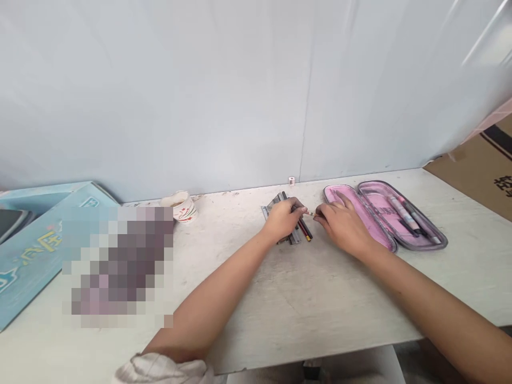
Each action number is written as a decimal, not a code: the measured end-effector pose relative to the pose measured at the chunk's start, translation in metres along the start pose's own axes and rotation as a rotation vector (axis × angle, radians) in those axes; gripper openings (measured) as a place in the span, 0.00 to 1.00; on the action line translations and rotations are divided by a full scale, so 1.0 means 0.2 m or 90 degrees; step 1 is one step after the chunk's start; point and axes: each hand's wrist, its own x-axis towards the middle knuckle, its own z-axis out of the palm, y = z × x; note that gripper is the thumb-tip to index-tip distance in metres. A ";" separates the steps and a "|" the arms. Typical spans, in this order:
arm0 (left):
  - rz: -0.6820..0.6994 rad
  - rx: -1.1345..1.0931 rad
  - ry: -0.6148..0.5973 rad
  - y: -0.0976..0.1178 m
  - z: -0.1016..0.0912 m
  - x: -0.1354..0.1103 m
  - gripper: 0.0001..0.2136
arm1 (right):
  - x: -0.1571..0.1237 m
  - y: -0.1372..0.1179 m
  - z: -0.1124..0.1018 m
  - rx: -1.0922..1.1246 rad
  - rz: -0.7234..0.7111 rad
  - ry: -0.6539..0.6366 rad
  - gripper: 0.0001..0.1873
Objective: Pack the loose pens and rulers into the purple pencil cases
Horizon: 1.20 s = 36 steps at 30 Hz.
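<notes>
My left hand rests curled over a small heap of stationery: a clear ruler and pencils lying on the pale table. Its fingertips pinch one end of a thin pencil-like stick. My right hand pinches the other end of the same stick, fingers closed. Just right of that hand lies an open pink pencil case with pens in its far half. Its near half looks bare.
A small paper cup stands by the wall at the back. A light blue box lies at the left, beside a blurred patch. A tiny white cube sits against the wall. A cardboard box is at the far right.
</notes>
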 end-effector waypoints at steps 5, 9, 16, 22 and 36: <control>-0.043 0.128 0.068 -0.04 -0.02 0.27 0.12 | -0.02 0.15 0.02 -0.039 0.062 0.071 0.18; -0.197 0.244 0.124 -0.10 0.02 0.52 0.21 | -0.02 0.20 0.00 -0.055 0.079 0.117 0.18; -0.306 0.322 0.173 -0.10 0.18 0.69 0.18 | -0.01 0.21 -0.02 -0.038 0.068 0.171 0.15; -0.087 0.282 0.168 0.05 0.20 0.54 0.14 | -0.01 0.22 -0.01 -0.020 0.105 0.232 0.13; 0.209 0.475 0.066 0.12 0.00 -0.10 0.11 | -0.05 0.10 -0.01 -0.021 -0.085 0.225 0.12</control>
